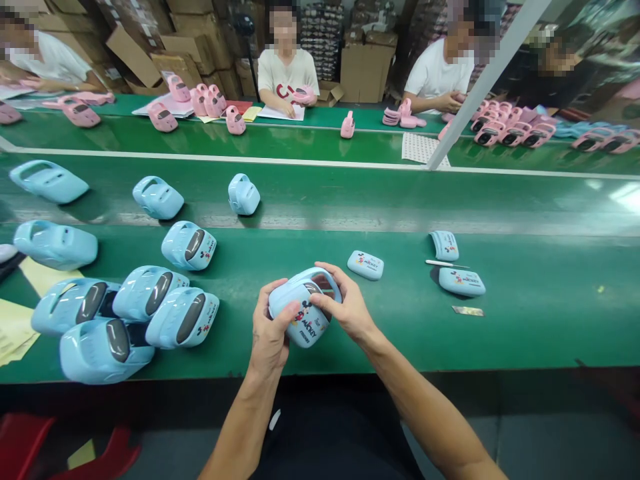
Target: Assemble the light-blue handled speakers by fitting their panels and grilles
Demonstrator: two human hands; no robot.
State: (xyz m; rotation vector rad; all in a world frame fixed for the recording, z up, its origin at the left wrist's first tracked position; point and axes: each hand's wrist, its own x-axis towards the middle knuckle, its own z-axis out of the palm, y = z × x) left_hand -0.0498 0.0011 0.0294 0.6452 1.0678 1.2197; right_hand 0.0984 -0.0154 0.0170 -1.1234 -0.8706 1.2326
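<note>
Both my hands hold one light blue shoe (306, 312) with a cartoon print, just above the near edge of the green table (525, 327). My left hand (271, 333) wraps its left side, thumb pressed on the front. My right hand (345, 305) grips its top and right side, thumb on the printed face. Loose blue printed patches lie to the right: one (365, 265) close by, another (462, 281) farther off, and a third (445, 245) behind it.
Several blue shoes (150, 313) are heaped at my left, more (243, 194) farther back. A thin white stick (443, 263) and a small strip (468, 311) lie at right. Across the belt, people handle pink shoes (505, 130). Yellow paper (15, 330) sits at far left.
</note>
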